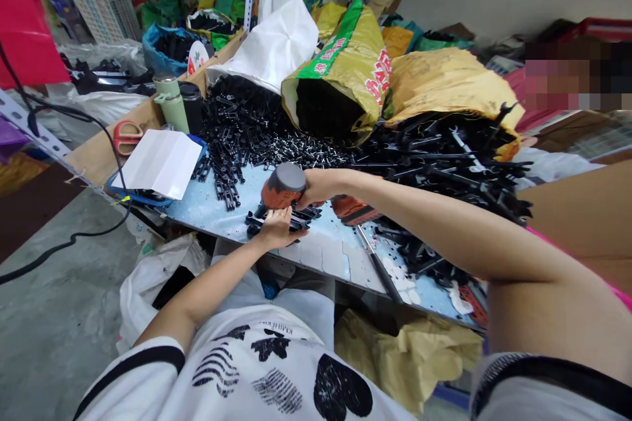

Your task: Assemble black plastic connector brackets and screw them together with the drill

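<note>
My right hand (320, 187) is closed around the handle of an orange and grey cordless drill (285, 185). The drill's grey rear end faces up, and its bit is hidden beneath its body. Just below the drill, my left hand (276, 229) presses its fingers onto a small row of black metal parts (255, 222) near the table's front edge. The drill hides part of these fingers. Right of the drill, a rod-like tool with a black handle (384, 275) lies across the table edge.
Small black parts (227, 125) and long black open-end pieces (419, 164) heap behind my hands, spilling from a yellow-green sack (340, 72) and an orange sack (444, 82). Left are red scissors (128, 137), white paper (160, 161) and a green bottle (170, 105). Someone's blurred head shows far right.
</note>
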{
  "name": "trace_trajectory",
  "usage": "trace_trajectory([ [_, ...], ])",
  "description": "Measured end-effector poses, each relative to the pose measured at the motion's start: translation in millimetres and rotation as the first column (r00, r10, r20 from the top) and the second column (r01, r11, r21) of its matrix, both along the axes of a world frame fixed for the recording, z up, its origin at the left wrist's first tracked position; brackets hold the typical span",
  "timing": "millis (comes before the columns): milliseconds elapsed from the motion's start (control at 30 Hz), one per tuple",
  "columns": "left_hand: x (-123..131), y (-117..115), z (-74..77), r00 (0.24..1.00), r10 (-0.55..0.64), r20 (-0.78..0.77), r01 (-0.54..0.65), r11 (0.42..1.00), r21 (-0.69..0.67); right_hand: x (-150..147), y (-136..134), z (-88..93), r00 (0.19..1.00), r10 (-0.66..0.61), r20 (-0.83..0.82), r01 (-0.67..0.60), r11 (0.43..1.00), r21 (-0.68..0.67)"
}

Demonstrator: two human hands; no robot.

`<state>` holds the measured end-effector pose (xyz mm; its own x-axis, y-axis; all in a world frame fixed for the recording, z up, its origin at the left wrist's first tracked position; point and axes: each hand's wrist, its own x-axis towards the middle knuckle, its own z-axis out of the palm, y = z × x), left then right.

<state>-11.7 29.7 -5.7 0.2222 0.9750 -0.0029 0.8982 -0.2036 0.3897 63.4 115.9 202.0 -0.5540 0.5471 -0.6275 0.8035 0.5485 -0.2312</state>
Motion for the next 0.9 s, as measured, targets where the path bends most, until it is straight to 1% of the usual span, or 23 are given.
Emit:
trace_trajectory([
  [33, -2.1, 3.3, 2.4, 1.000, 0.016, -0.024, -0.015, 0.999, 0.028, 14.1, 10.6, 3.4, 0.997, -0.063, -0.036, 0.063, 0.998, -0.007],
  [100, -4.2, 13.6, 8.1, 0.996, -0.034, -0.082, 0.039, 0.998, 0.057, 41.0, 33.5, 10.2, 0.980, -0.182, -0.079, 0.182, 0.983, -0.001],
  [167, -2.8, 28.5, 14.6, 0.985, -0.083, -0.151, 0.083, 0.997, -0.007, 63.9, 56.6, 15.2, 0.951, -0.299, -0.079, 0.303, 0.952, 0.041],
  [200, -0.9, 37.2, 17.7, 0.980, -0.077, -0.186, 0.070, 0.997, -0.046, 73.4, 67.6, 16.1, 0.937, -0.344, -0.067, 0.348, 0.935, 0.066],
  [233, 1.4, 46.7, 20.5, 0.975, -0.046, -0.216, 0.033, 0.998, -0.062, 81.8, 78.0, 15.8, 0.924, -0.378, -0.049, 0.381, 0.920, 0.086],
  [267, 4.0, 56.6, 22.7, 0.972, 0.003, -0.233, -0.013, 0.999, -0.043, 88.9, 87.5, 14.1, 0.914, -0.405, -0.030, 0.406, 0.908, 0.101],
  [300, 6.5, 67.1, 24.0, 0.972, 0.043, -0.232, -0.042, 0.999, 0.009, 95.0, 96.0, 11.1, 0.903, -0.429, -0.012, 0.428, 0.897, 0.112],
  [333, 8.4, 78.1, 24.2, 0.975, 0.057, -0.215, -0.041, 0.996, 0.076, 100.1, 103.6, 6.8, 0.892, -0.453, 0.003, 0.449, 0.885, 0.121],
  [367, 9.6, 89.2, 23.2, 0.980, 0.048, -0.194, -0.023, 0.991, 0.129, 104.4, 110.3, 1.5, 0.879, -0.477, 0.014, 0.472, 0.873, 0.127],
  [400, 10.0, 100.4, 20.9, 0.984, 0.026, -0.178, 0.002, 0.988, 0.154, 108.0, 116.1, -4.4, 0.865, -0.501, 0.024, 0.494, 0.860, 0.130],
  [467, 8.4, 120.7, 13.1, 0.984, -0.025, -0.174, 0.047, 0.991, 0.124, 113.5, 126.3, -17.0, 0.846, -0.531, 0.046, 0.523, 0.843, 0.123],
  [533, 5.2, 135.8, 3.4, 0.980, -0.044, -0.193, 0.059, 0.996, 0.073, 117.4, 134.7, -28.2, 0.846, -0.528, 0.074, 0.519, 0.848, 0.106],
  [600, 2.6, 144.0, -5.0, 0.977, -0.045, -0.206, 0.061, 0.995, 0.074, 119.5, 140.3, -35.5, 0.855, -0.512, 0.085, 0.504, 0.858, 0.100],
  [667, 1.6, 146.7, -9.8, 0.977, -0.043, -0.210, 0.064, 0.994, 0.094, 119.9, 140.6, -37.2, 0.863, -0.501, 0.068, 0.494, 0.864, 0.103],
  [733, 2.1, 146.0, -10.9, 0.976, -0.043, -0.213, 0.063, 0.994, 0.089, 119.0, 134.2, -32.7, 0.875, -0.481, 0.060, 0.471, 0.873, 0.127],
  [800, 2.7, 143.9, -10.3, 0.975, -0.039, -0.218, 0.057, 0.995, 0.080, 117.9, 122.3, -24.1, 0.896, -0.437, 0.080, 0.421, 0.892, 0.163],
  [900, 2.4, 140.3, -10.0, 0.978, -0.039, -0.205, 0.065, 0.991, 0.118, 115.8, 101.9, -11.9, 0.916, -0.387, 0.105, 0.367, 0.915, 0.169],
])
